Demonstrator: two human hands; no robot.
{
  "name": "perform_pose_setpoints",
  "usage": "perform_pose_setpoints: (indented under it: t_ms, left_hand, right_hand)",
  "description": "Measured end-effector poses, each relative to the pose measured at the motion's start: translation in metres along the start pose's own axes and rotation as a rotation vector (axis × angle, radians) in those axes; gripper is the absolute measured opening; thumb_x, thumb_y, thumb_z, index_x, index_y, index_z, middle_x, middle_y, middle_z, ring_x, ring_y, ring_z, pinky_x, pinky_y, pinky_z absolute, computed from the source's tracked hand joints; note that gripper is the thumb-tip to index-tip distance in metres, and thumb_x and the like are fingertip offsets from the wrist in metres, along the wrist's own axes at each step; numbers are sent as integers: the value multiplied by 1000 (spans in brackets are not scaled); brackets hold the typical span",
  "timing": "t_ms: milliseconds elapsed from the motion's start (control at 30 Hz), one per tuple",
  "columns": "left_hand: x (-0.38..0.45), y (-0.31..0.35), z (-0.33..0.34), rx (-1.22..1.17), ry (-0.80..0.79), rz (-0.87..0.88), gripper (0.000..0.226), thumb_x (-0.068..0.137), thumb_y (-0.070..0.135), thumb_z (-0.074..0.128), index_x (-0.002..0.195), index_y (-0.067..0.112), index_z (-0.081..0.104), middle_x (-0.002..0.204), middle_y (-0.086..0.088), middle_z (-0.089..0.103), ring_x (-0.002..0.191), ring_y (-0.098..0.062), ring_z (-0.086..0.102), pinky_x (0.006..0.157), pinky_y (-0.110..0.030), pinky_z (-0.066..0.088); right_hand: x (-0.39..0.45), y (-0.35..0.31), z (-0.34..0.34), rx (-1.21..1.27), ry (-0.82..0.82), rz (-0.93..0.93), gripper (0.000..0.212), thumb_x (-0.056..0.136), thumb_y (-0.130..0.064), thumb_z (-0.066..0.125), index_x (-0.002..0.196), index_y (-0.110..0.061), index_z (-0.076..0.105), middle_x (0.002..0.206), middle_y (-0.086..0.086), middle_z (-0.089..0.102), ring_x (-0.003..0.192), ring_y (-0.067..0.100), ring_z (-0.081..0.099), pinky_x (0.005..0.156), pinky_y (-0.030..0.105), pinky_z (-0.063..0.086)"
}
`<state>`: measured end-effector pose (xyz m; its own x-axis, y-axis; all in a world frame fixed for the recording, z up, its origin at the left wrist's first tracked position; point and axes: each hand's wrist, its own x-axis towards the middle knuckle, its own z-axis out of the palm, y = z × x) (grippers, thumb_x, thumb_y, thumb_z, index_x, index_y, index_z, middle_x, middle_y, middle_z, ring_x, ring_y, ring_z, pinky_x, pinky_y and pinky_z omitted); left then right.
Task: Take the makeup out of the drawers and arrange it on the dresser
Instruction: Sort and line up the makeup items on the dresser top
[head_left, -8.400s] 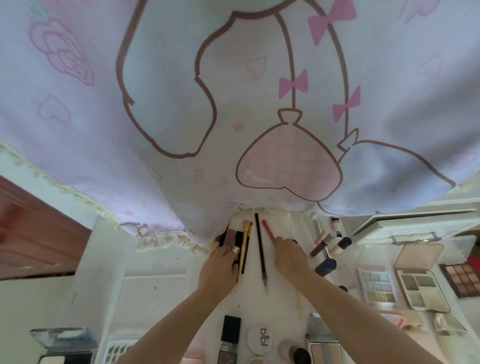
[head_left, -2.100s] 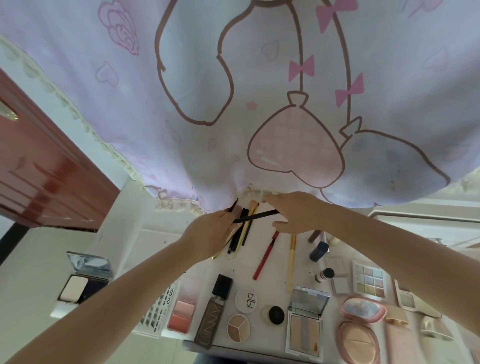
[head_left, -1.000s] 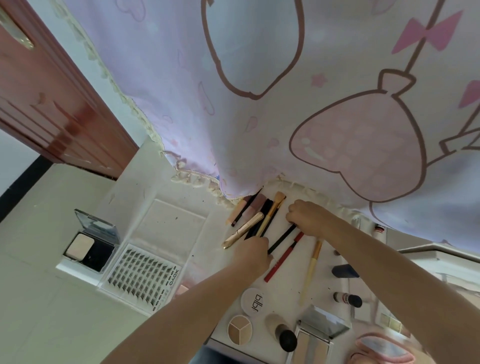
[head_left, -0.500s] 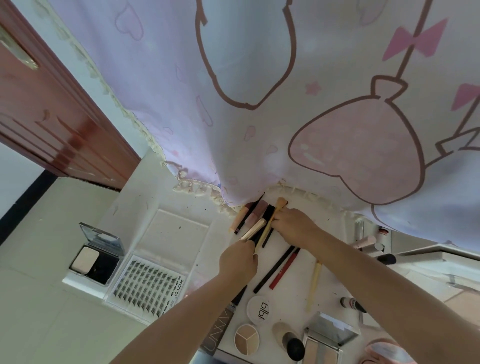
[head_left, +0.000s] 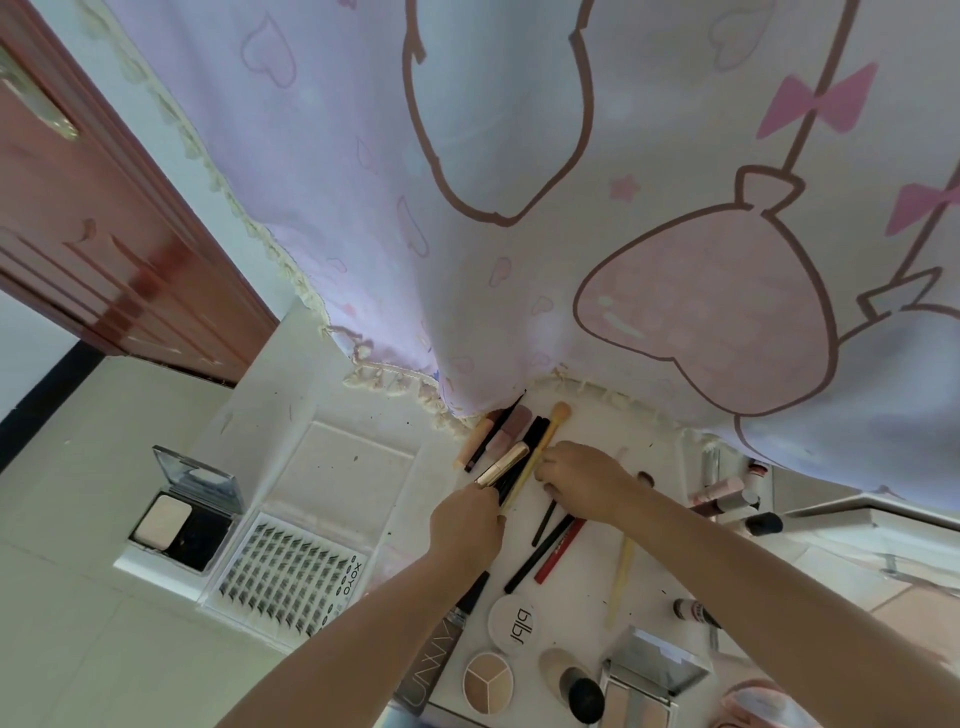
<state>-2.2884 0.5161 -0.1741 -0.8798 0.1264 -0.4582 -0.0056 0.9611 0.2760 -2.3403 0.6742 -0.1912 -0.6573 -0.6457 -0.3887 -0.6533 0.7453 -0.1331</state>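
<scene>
A fan of brushes and pencils (head_left: 511, 439) lies on the white dresser top (head_left: 322, 467), tips under the curtain hem. My left hand (head_left: 467, 525) pinches the near ends of this bundle, at a gold tube (head_left: 501, 464) and black pencils. My right hand (head_left: 582, 480) is curled on the handle of a yellow brush (head_left: 545, 439) with a tan head. Just below it lie a black pencil (head_left: 537, 558), a red pencil (head_left: 561, 551) and a pale yellow brush (head_left: 621, 577).
A pink printed curtain (head_left: 519, 182) hangs over the back of the dresser. A lash tray (head_left: 291, 577) and an open mirror compact (head_left: 182, 514) sit at the left. Round compacts (head_left: 517, 623), a foundation tube (head_left: 431, 670) and palettes crowd the front edge. A wooden door (head_left: 78, 208) is far left.
My right hand left the black and red pencils and came over to the yellow brush. My left hand went up to the bundle's near ends. The view shifted a little.
</scene>
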Motion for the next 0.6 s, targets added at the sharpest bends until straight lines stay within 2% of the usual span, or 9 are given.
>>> perform_pose_setpoints:
  t_ms: [67,100,133,167,233,367,433,533,600]
  left_hand:
    - [-1,0,0,9,-3,6,28,96,25,41,112,7,56,119,-7,56,107,-22,57,83,-28,46]
    - [-1,1,-1,11,-6,9,28,96,25,41,112,7,56,118,-7,56,106,-23,57,83,-28,46]
    - [-2,1,-1,12,-9,13,28,96,25,41,111,7,56,118,-8,56,106,-23,57,82,-29,46]
    - [-3,2,-1,14,-10,18,28,96,26,41,111,7,56,118,-8,56,106,-23,57,82,-29,46]
    - [-4,0,-2,22,-4,29,29,97,26,39,112,7,55,118,-7,56,107,-23,56,82,-28,46]
    - [-5,-5,-2,31,16,32,30,98,24,35,117,8,53,119,-7,55,107,-22,55,83,-27,44]
    - [-4,-7,-2,38,18,33,30,98,24,35,118,9,52,119,-7,55,107,-21,55,83,-26,45]
    - [-2,-9,-1,39,22,30,30,98,23,36,118,9,53,118,-7,56,106,-20,56,82,-25,45]
    - [-1,-9,-1,36,29,31,29,98,22,36,119,10,52,117,-6,56,105,-19,56,81,-24,45]
  right_hand:
    - [3,-2,-5,0,97,94,22,89,-4,48,107,-4,61,108,13,58,104,22,53,74,28,40]
    - [6,-1,-5,3,230,103,15,76,-2,66,91,-3,67,90,15,62,88,23,59,60,23,38]
    - [8,-2,-5,-35,262,92,21,54,-2,82,70,-5,68,70,9,61,67,20,61,48,18,29]
    - [11,-2,-5,-69,252,86,33,33,-4,89,54,-10,64,56,2,55,52,16,57,44,14,20]
    - [15,1,2,-50,232,126,43,16,-5,90,43,-15,57,48,-3,49,43,11,50,45,14,13]
    - [11,0,5,-48,264,113,47,10,1,85,36,-13,49,46,-2,48,41,11,48,43,13,17]
    - [7,2,7,-54,260,103,48,7,-1,84,33,-16,46,44,-5,47,40,9,47,43,14,27]
    - [-2,3,8,-94,278,68,47,6,-9,84,29,-21,45,40,-10,42,38,6,43,53,20,42]
    - [-3,5,6,-79,272,84,47,9,-12,87,30,-22,46,39,-11,43,37,5,42,46,16,36]
